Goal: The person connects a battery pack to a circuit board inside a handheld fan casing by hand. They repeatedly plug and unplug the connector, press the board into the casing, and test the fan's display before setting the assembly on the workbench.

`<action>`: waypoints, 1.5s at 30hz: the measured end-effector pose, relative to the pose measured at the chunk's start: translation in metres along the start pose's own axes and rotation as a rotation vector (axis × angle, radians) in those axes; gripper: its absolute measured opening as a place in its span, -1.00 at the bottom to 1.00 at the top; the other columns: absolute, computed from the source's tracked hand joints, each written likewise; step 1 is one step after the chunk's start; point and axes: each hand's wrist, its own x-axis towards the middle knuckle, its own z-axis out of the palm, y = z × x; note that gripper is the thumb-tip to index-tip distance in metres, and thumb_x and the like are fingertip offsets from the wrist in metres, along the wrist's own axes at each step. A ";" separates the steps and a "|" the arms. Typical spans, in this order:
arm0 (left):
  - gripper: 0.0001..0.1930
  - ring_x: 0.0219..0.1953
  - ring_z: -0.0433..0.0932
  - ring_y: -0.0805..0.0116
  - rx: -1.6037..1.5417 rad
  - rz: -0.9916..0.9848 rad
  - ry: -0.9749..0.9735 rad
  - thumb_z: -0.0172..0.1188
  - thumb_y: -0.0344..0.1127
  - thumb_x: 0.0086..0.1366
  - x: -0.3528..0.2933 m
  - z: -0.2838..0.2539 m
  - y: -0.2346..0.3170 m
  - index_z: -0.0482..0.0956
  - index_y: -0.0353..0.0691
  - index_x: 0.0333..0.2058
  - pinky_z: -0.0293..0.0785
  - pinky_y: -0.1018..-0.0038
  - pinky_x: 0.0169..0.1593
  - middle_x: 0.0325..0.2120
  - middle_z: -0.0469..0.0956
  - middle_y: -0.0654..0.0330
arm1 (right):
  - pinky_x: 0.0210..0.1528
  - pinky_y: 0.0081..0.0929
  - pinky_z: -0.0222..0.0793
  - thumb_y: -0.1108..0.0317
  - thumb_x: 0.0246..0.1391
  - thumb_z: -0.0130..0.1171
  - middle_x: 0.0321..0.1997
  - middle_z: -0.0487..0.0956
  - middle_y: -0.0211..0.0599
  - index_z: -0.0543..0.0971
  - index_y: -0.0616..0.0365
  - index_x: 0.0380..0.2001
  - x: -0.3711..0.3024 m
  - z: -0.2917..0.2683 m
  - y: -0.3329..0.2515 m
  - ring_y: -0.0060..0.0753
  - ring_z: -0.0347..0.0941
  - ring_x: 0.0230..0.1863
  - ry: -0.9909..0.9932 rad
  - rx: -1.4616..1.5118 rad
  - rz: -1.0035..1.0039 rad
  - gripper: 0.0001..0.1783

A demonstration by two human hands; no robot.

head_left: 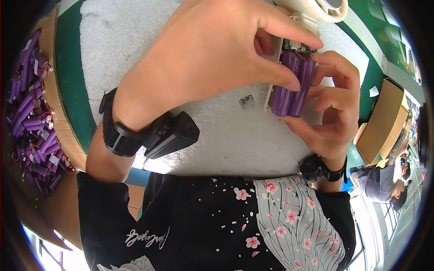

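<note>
A cream handheld device (305,20) with a ring-shaped head lies with its handle shell opened, over the white foam sheet. Inside the handle are a purple two-cell battery pack (289,97), a green circuit board (294,45) and thin red and dark wires. My left hand (217,49) is closed on the device, thumb pressed on the cells and index finger reaching over the board. My right hand (337,99) grips the battery pack from the right, thumb at its lower end and index finger near the wires. Some of the left fingers are hidden behind the handle.
A cardboard box (68,104) at the left holds many purple battery packs (34,122) with wires. The white foam sheet (113,40) lies on a green table (68,45); a small grey scrap (247,102) rests on it. Another carton (384,119) and a person (377,183) are at the right.
</note>
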 end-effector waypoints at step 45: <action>-0.47 -0.39 0.53 0.57 -0.200 -0.152 -0.138 0.40 -0.40 0.09 0.016 -0.009 -0.002 0.51 -0.38 0.06 0.48 0.65 -0.28 -0.31 0.66 0.09 | -0.34 -0.58 0.50 0.73 -0.38 0.35 0.05 0.27 -0.35 0.26 0.04 -0.04 0.019 -0.004 -0.009 -0.44 0.45 -0.08 0.007 0.250 0.327 -0.23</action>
